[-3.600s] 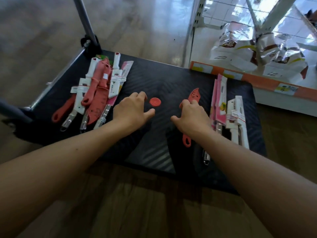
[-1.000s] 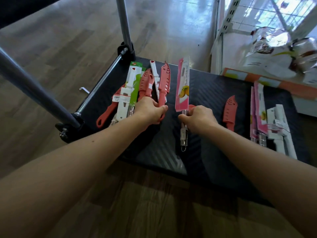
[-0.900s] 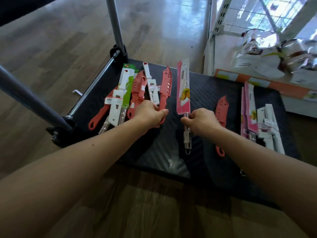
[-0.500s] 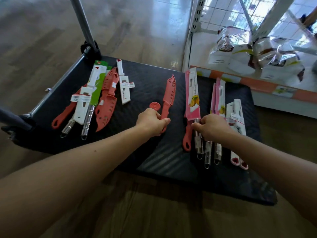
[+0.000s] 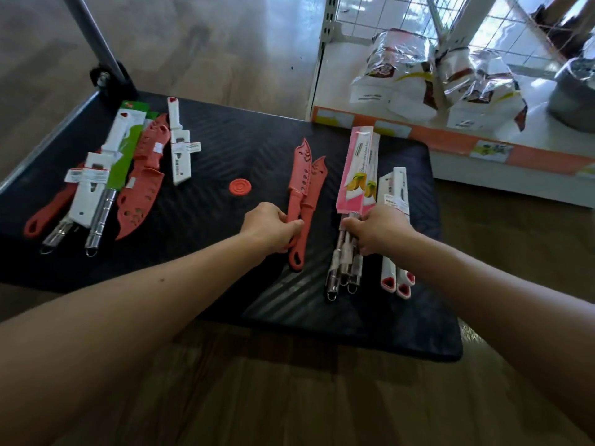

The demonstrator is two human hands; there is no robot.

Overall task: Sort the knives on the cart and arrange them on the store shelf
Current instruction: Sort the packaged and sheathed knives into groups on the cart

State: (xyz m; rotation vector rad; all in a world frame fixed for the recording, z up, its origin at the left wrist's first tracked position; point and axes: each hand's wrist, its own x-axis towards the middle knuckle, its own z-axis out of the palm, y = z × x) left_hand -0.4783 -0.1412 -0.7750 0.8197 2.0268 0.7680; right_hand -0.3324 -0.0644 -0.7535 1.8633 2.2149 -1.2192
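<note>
The black cart deck (image 5: 225, 149) carries knives in two groups. My left hand (image 5: 269, 225) grips the handle of a red sheathed knife (image 5: 299, 178), which lies beside a second red knife (image 5: 310, 201). My right hand (image 5: 376, 228) holds the steel handles of the pink-carded knives (image 5: 355, 170). White knives (image 5: 397, 191) lie just right of them. At the left lies a mixed pile: a green-carded knife (image 5: 124, 156), red sheathed knives (image 5: 141, 178) and a small white knife (image 5: 180, 149).
A red round disc (image 5: 240, 187) sits mid-deck. The cart's handle post (image 5: 96, 37) rises at the back left. A white store shelf (image 5: 483, 146) with an orange price strip stands at the right, holding foil bags (image 5: 428, 78) and a metal pot (image 5: 576, 94).
My left hand has carried one red knife from the left pile over beside the other red knife. My right hand brought the pink-carded knife onto the pink pair at the right.
</note>
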